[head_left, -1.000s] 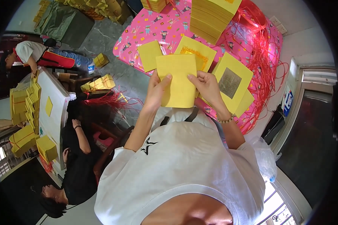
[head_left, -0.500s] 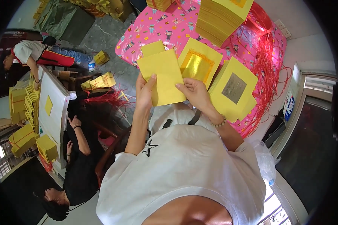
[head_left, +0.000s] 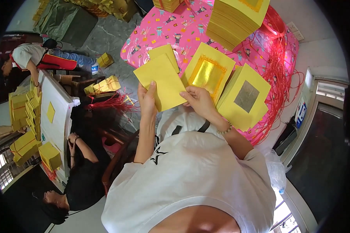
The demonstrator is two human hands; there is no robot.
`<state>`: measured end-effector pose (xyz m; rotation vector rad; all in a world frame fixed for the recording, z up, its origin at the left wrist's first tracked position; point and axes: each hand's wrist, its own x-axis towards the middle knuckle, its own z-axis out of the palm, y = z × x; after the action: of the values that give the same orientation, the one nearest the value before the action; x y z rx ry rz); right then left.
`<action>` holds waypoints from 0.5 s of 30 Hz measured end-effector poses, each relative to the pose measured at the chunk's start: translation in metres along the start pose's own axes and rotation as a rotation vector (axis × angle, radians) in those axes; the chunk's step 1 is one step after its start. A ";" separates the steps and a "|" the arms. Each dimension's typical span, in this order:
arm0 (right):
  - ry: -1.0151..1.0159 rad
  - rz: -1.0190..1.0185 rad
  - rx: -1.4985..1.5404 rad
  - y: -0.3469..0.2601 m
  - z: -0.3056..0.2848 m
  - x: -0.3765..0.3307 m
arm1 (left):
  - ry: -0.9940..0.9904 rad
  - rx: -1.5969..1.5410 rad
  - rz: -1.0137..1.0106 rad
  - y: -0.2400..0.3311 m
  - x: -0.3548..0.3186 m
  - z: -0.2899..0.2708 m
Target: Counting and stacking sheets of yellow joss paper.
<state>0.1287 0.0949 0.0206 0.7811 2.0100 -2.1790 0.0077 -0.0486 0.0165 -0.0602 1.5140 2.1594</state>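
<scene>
Left hand: the left hand [head_left: 147,99] was clamped on the lower left edge of a plain yellow paper sheet [head_left: 161,81], thumb on top, holding it up off the worktop so it could be handled freely.
Right hand: the right hand [head_left: 198,100] pinched the same sheet at its lower right corner, fingers curled shut on it, looked like it was steadying that side.
Held sheet: tilted, blank face up, floating over the near edge of the pink patterned tablecloth [head_left: 175,35], partly covering a second plain yellow sheet [head_left: 165,52] behind it.
Gold one: a yellow square paper with a gold foil centre [head_left: 208,72] lay flat just right of the held sheet, foil up.
Silver one: a short stack of yellow papers with a silver foil square [head_left: 245,97] sat beside the gold one, close to the right wrist, probably kept within easy reach.
Big pile: a tall stack of yellow paper [head_left: 237,19] stood at the far side of the worktop, out of the way.
String: loose red string [head_left: 280,73] was spread along the right edge.
Nearby: a person in black [head_left: 81,171] sat at a white table [head_left: 56,116] to the left, with yellow bundles.
</scene>
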 end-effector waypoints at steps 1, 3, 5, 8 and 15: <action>0.000 -0.022 -0.088 -0.004 -0.001 0.001 | -0.001 -0.008 -0.001 -0.002 0.003 -0.001; 0.134 -0.193 -0.188 -0.023 -0.002 -0.004 | 0.010 -0.020 -0.027 -0.009 0.017 -0.010; 0.254 -0.405 -0.398 -0.059 -0.008 -0.014 | 0.029 -0.032 -0.050 -0.018 0.036 -0.025; -0.029 -0.789 -0.421 -0.135 -0.014 -0.048 | 0.043 -0.007 -0.089 -0.041 0.076 -0.049; -0.325 -1.221 -0.070 -0.235 0.003 -0.076 | 0.004 0.083 -0.121 -0.083 0.158 -0.062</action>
<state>0.1024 0.1034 0.2661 -1.0607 2.6405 -2.3366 -0.1109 -0.0243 -0.1284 -0.1242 1.5598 2.0008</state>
